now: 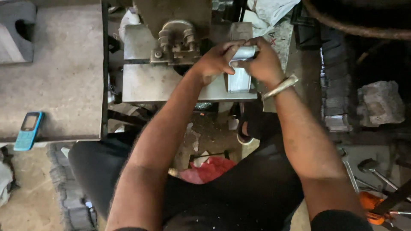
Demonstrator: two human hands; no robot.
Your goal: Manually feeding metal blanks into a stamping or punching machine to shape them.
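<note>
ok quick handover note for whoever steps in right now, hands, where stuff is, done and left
Left hand: gripping the top of the folded metal strip from the left.
Right hand: pinching the same strip from the right; metal bangle on that wrist.
The strip stands upright on the steel bench plate, beside the bending jig.
Done: the strip's top already looks curled over.
Left: it is not yet let go or set aside.
Blue phone lies on the left table.

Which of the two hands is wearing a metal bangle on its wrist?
The right hand: a silver metal bangle circles its wrist. The left hand, gripping the same folded grey sheet-metal piece, has a bare wrist.
</note>
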